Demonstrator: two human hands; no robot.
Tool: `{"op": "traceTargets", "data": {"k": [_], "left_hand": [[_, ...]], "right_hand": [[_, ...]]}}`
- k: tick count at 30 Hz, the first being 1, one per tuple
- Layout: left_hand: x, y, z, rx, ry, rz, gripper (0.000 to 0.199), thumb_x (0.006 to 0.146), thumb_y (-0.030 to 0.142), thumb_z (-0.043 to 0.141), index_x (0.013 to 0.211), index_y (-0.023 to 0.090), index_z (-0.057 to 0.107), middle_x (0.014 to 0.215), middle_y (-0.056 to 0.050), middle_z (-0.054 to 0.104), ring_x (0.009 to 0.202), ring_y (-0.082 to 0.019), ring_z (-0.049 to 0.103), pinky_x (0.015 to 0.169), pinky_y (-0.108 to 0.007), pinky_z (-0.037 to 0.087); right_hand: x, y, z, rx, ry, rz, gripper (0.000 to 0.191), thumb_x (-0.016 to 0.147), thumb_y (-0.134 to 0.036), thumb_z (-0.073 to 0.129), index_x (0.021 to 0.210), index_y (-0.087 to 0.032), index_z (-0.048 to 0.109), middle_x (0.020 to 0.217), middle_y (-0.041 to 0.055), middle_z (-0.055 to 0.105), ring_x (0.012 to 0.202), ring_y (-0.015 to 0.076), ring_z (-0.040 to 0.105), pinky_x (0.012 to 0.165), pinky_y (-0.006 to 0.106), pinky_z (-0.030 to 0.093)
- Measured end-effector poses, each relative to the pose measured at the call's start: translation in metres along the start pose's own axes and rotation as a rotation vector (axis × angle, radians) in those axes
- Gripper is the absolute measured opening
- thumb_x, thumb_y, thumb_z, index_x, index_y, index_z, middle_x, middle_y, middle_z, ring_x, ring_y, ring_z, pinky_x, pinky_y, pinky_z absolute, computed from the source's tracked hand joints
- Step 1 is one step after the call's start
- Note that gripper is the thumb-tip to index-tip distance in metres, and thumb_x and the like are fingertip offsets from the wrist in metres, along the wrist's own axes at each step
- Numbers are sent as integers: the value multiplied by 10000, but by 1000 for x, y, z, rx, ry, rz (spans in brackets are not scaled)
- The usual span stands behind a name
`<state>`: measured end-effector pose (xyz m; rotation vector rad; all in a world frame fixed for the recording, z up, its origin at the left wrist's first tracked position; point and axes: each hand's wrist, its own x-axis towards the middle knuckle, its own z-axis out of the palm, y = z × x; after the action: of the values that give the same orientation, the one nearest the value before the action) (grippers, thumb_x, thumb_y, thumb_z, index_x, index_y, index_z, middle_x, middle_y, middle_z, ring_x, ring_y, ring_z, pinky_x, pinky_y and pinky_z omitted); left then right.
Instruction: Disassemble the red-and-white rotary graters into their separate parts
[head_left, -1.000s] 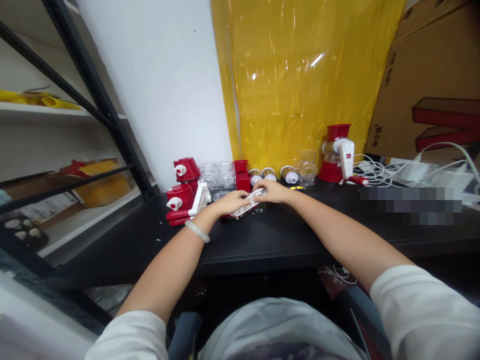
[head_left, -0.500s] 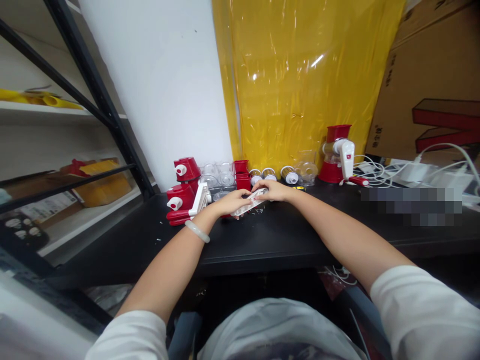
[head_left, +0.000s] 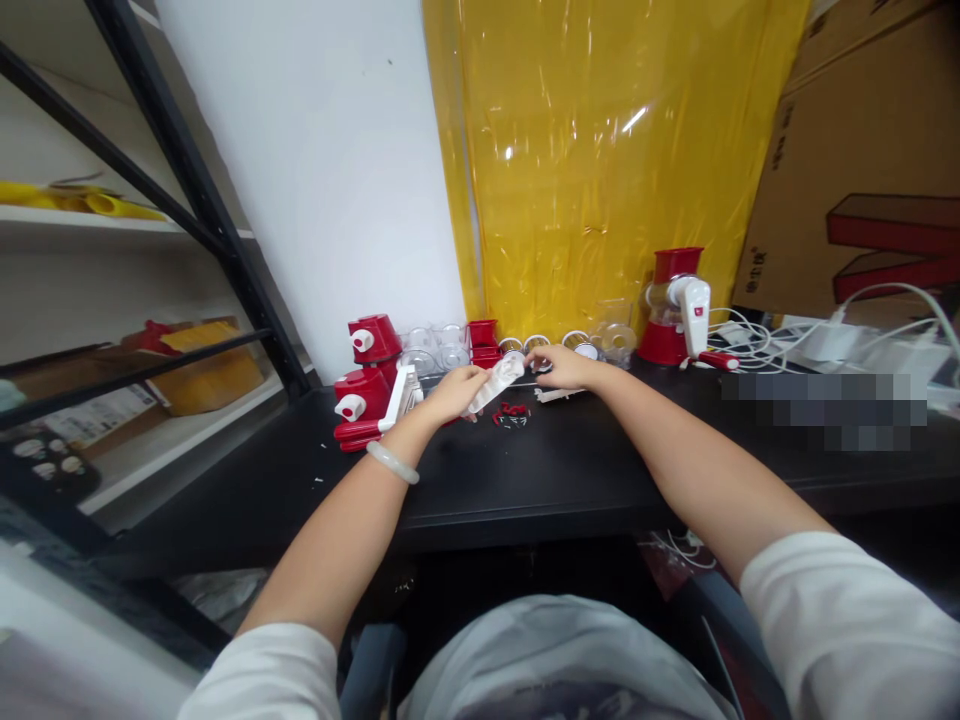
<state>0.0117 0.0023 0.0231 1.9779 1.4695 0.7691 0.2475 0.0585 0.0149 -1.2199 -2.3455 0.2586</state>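
My left hand (head_left: 456,393) is closed on the near end of a white plastic crank handle part (head_left: 498,384), which slants up to the right with its hollow side showing. Just past its far end, my right hand (head_left: 564,368) is curled with fingertips drawn together; what they hold is too small to make out. Below the right hand lies another slim white plastic piece (head_left: 559,395). Small red parts and silvery screw-like bits (head_left: 511,415) are heaped on the black table (head_left: 495,480) between the hands.
Red housings with white knobs (head_left: 365,365) and a white crank handle (head_left: 397,400) stand at left. Clear plastic parts (head_left: 435,348) and grater drums (head_left: 580,345) line the back. An assembled red-and-white rotary grater (head_left: 675,308) stands right, beside white cables (head_left: 780,340).
My right hand has come off the white handle part and moved slightly right. The left hand keeps hold, tilting the part more steeply. The red bits and the other white piece now show.
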Motion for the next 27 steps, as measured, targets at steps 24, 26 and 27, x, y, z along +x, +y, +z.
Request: {"op": "traceTargets", "data": {"k": [24,26,27], "left_hand": [[-1,-6,4,843,-20,-65,578,974,434,298,1119,36,691,1210,-266,673,1157,-325,644,961,-356,465],[-1,-6,5,848,-32,-69,573,966,438,319,1107,36,702,1221,-269,667,1165,-327,638,967,-354,462],[-1,-6,5,848,-35,-73,568,962,435,326,1104,36,705,1221,-270,667,1163,-329,640,963,-353,465]], "right_hand": [[-10,-20,-4,-418,11,209,187,864,-254,600,906,-136,738,1026,218,718,972,342,693,802,387,502],[-7,-26,-4,-326,87,193,180,862,-277,614,875,-145,735,993,187,731,961,312,696,806,358,504],[-5,-31,-4,-237,127,187,163,857,-276,628,850,-148,729,963,167,739,940,284,700,801,331,506]]}}
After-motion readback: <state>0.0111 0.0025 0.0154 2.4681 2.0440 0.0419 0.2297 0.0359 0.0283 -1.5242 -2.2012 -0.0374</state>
